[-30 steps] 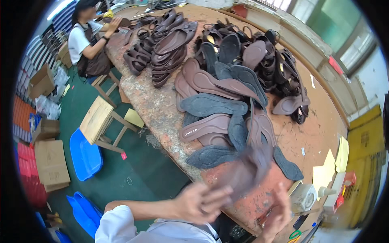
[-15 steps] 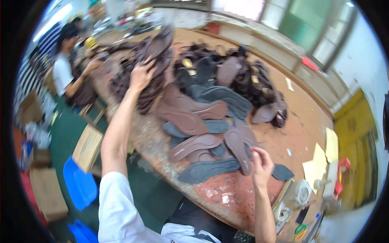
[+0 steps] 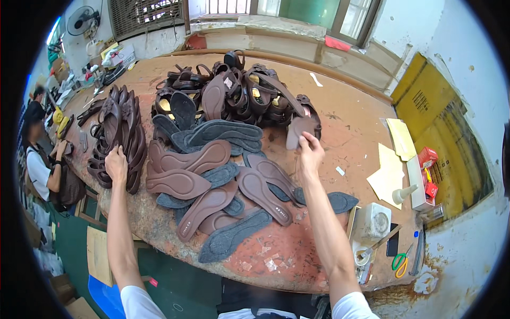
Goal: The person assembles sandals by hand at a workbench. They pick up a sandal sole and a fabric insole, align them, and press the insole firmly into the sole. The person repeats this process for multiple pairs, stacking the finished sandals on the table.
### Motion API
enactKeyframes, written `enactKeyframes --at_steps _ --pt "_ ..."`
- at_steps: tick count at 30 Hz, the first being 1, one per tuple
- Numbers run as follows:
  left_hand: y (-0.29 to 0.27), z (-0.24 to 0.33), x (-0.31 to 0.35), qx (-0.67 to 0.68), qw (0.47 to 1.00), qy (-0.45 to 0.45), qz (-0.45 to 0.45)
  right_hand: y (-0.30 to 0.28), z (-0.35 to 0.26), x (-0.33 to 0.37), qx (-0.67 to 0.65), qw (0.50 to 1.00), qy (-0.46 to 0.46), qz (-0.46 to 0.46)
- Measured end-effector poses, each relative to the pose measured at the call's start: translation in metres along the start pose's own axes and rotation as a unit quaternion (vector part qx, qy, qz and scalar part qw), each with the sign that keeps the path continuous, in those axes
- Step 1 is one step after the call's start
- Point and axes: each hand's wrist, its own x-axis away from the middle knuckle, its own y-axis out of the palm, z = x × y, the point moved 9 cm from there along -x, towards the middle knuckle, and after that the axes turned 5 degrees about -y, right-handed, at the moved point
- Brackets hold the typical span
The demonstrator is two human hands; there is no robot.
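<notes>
At the left of the table, a dense pile of dark brown sandals (image 3: 135,125) stands in rows. My left hand (image 3: 117,166) is closed on a brown sandal (image 3: 110,125) at the pile's near side. Farther right, my right hand (image 3: 311,154) reaches past the loose insoles, thumb and fingers pinched at the lower edge of a smooth brown insole (image 3: 299,129). That insole lies against the right end of the back heap of strappy sandals (image 3: 241,95). Between my arms, brown insoles (image 3: 263,194) and grey felt-like insoles (image 3: 234,236) overlap in a loose spread.
At the right are a white tub (image 3: 372,220), scissors (image 3: 401,261), a phone (image 3: 393,242), yellow paper sheets (image 3: 385,175) and a white box (image 3: 419,183). The table's near edge (image 3: 175,252) curves before me. Another person (image 3: 42,165) works at the far left.
The whole view has shifted. My right hand has moved from the near insoles out to the back heap's right end. My left hand's sandals, earlier raised and blurred, now rest at the left pile.
</notes>
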Motion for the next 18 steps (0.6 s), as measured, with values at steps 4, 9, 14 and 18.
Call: enactKeyframes --at_steps 4,9,14,18 --pt "-0.045 -0.028 0.000 -0.090 0.992 0.068 -0.052 -0.029 -0.064 0.148 -0.011 1.000 -0.009 -0.007" --pt "-0.138 0.071 0.093 -0.016 0.998 0.059 0.020 -0.142 -0.128 0.323 0.188 0.967 0.065 -0.161" --pt "-0.188 0.359 0.233 0.390 0.826 0.371 -0.168 -0.130 -0.174 0.368 0.643 0.703 -0.127 -0.275" --pt "-0.079 0.537 0.303 0.330 0.789 0.443 -0.269 -0.108 -0.138 0.364 0.559 0.756 -0.077 -0.332"
